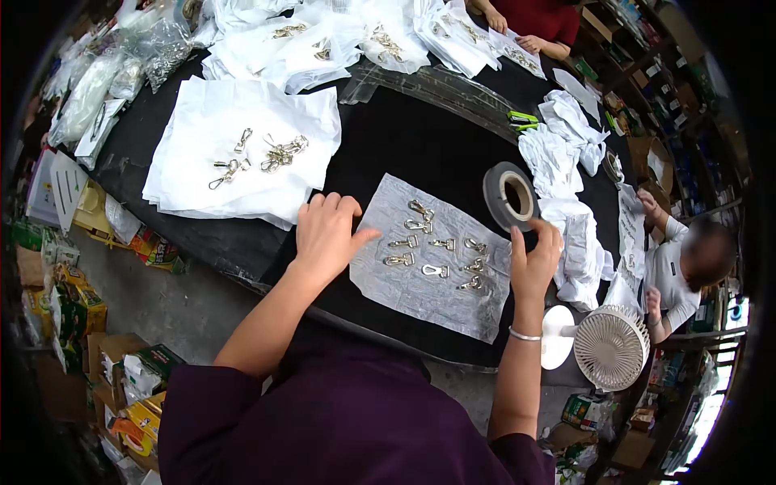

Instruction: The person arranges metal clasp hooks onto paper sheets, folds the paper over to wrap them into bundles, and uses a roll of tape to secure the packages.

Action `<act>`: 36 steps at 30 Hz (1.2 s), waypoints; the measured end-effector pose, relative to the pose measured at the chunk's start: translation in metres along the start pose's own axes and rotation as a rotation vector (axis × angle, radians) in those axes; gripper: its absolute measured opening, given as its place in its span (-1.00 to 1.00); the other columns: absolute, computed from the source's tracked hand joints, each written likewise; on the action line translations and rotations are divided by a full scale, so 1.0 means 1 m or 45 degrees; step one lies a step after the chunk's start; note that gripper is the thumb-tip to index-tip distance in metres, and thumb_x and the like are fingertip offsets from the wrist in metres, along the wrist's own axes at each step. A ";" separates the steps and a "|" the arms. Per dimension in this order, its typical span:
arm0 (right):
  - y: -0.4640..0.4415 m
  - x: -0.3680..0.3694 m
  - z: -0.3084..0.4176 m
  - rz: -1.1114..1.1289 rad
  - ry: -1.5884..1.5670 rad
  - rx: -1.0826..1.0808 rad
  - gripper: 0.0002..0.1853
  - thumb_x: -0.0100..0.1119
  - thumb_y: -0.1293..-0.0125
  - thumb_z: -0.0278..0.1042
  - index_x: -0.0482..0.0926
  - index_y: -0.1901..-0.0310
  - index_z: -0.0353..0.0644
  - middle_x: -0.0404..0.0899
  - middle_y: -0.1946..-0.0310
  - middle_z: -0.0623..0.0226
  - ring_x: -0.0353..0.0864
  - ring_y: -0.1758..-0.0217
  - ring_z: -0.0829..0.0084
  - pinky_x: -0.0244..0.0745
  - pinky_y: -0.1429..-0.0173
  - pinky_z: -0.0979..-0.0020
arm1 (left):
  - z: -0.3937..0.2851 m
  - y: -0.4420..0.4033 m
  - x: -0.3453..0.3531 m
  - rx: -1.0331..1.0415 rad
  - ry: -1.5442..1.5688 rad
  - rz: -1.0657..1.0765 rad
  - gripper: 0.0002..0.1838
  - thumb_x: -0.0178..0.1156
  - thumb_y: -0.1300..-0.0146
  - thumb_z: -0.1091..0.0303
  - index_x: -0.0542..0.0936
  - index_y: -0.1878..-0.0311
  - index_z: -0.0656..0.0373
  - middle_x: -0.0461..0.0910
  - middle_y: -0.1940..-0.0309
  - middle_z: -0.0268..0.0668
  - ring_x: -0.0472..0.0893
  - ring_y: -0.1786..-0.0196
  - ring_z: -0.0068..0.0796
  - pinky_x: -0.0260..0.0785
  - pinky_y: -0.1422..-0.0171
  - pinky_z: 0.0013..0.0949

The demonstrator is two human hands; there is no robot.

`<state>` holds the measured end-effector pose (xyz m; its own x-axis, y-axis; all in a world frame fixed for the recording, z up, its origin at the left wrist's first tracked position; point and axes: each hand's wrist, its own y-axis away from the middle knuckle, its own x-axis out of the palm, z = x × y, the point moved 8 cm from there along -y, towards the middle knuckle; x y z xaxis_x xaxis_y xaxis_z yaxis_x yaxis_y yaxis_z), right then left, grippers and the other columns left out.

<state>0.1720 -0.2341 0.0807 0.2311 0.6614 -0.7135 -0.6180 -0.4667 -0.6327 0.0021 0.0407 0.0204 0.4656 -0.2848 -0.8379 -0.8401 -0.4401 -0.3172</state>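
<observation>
A thin white sheet lies before me on the black table, with several metal snap hooks spread over it. My left hand is at the sheet's left edge, fingers stretched out and holding nothing. Next to it, a stack of white sheets carries a small heap of snap hooks. My right hand is over the sheet's right edge with thumb and fingers apart. Just beyond its fingertips lies a grey roll of tape; whether they touch it I cannot tell.
A white fan stands right of my arm. Crumpled white bundles line the right side, near a green stapler. More sheets with hooks lie at the back. A person in red and another in white work nearby.
</observation>
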 end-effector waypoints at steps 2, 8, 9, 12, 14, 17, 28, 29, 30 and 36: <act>0.045 -0.008 -0.019 0.089 0.144 0.361 -0.72 0.34 -0.35 -0.22 0.60 0.10 -0.27 0.58 0.01 0.13 0.50 -0.03 0.13 0.38 -0.22 0.21 | -0.011 0.009 0.005 0.091 -0.012 0.028 -0.78 0.44 -0.18 0.18 0.66 0.28 0.10 0.55 0.28 -0.31 0.49 0.19 -0.30 0.31 0.00 -0.25; 0.128 -0.008 0.009 0.170 0.230 0.383 -0.71 0.31 -0.33 -0.21 0.56 0.13 -0.27 0.56 -0.11 -0.01 0.48 -0.10 -0.01 0.37 -0.23 0.13 | -0.022 0.010 0.018 -0.213 0.662 0.370 -0.78 0.29 -0.17 0.52 0.69 0.09 0.18 0.62 0.02 -0.20 0.51 0.34 -0.32 0.40 0.12 -0.34; 0.127 -0.005 0.001 0.162 0.076 0.449 -0.74 0.29 -0.33 -0.28 0.54 0.09 -0.28 0.56 -0.13 -0.02 0.49 -0.13 0.01 0.37 -0.25 0.15 | -0.023 0.013 0.027 -0.227 0.739 0.411 -0.71 0.24 -0.18 0.56 0.69 0.02 0.16 0.57 -0.10 -0.17 0.53 0.30 -0.35 0.40 0.12 -0.38; 0.120 0.007 -0.019 0.089 -0.375 0.646 -0.77 0.23 -0.33 -0.47 0.49 0.02 -0.29 0.55 -0.18 -0.05 0.54 -0.19 0.07 0.38 -0.32 0.22 | -0.018 0.005 0.035 -0.261 0.878 0.529 -0.47 0.10 -0.18 0.68 0.65 -0.22 0.05 0.39 -0.43 -0.08 0.58 0.16 -0.41 0.39 0.09 -0.46; 0.107 0.022 -0.023 0.000 -0.556 0.737 -0.75 0.20 -0.32 -0.53 0.48 -0.01 -0.30 0.56 -0.17 -0.05 0.56 -0.18 0.12 0.41 -0.31 0.26 | -0.023 0.002 0.035 -0.250 0.813 0.769 -0.27 0.03 -0.18 0.72 0.56 -0.42 -0.07 0.17 -0.63 0.00 0.64 0.03 -0.36 0.41 0.03 -0.48; 0.085 0.043 -0.022 -0.130 -0.661 0.792 -0.73 0.16 -0.32 -0.61 0.46 -0.04 -0.31 0.58 -0.14 -0.03 0.61 -0.15 0.19 0.46 -0.27 0.32 | -0.019 -0.008 0.055 -0.109 0.807 0.559 -0.31 0.02 -0.16 0.72 0.63 -0.34 -0.07 0.22 -0.61 -0.01 0.61 -0.22 -0.26 0.44 -0.09 -0.44; 0.086 0.062 -0.027 0.079 -1.307 1.142 -0.78 0.17 -0.34 -0.70 0.56 0.03 -0.25 0.65 0.18 0.25 0.60 0.23 0.51 0.49 0.04 0.58 | -0.044 -0.005 0.034 -0.047 0.465 0.684 -0.27 0.10 -0.13 0.68 0.46 -0.45 0.09 0.18 -0.61 0.05 0.73 -0.03 0.10 0.61 -0.10 -0.10; 0.086 0.062 -0.022 0.087 -1.305 1.151 -0.79 0.18 -0.34 -0.70 0.56 0.04 -0.25 0.66 0.18 0.24 0.61 0.22 0.50 0.50 0.04 0.58 | -0.038 -0.003 0.053 -0.042 0.444 0.669 -0.25 0.09 -0.13 0.69 0.42 -0.47 0.13 0.19 -0.60 0.05 0.74 -0.01 0.11 0.62 -0.07 -0.07; 0.086 0.062 -0.018 0.095 -1.304 1.159 -0.79 0.18 -0.34 -0.70 0.57 0.04 -0.25 0.66 0.18 0.24 0.61 0.21 0.50 0.50 0.03 0.58 | -0.032 -0.002 0.072 -0.036 0.423 0.655 -0.24 0.09 -0.12 0.69 0.38 -0.49 0.17 0.20 -0.60 0.05 0.74 0.00 0.12 0.63 -0.03 -0.04; 0.043 0.074 -0.013 0.244 -1.639 1.213 -0.87 0.19 -0.35 -0.67 0.61 0.14 -0.24 0.67 0.17 0.25 0.62 0.22 0.46 0.50 0.05 0.58 | 0.020 -0.017 0.028 -0.208 1.629 0.411 -0.31 -0.02 -0.17 0.72 0.41 -0.46 0.33 0.37 -0.52 -0.06 0.60 0.50 -0.44 0.54 0.33 -0.42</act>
<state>0.1721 -0.2128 -0.0038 -0.3496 0.8976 0.2685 -0.8943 -0.4052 0.1900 0.0240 0.0576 -0.0064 0.2606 -0.9506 0.1687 -0.9607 -0.2726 -0.0522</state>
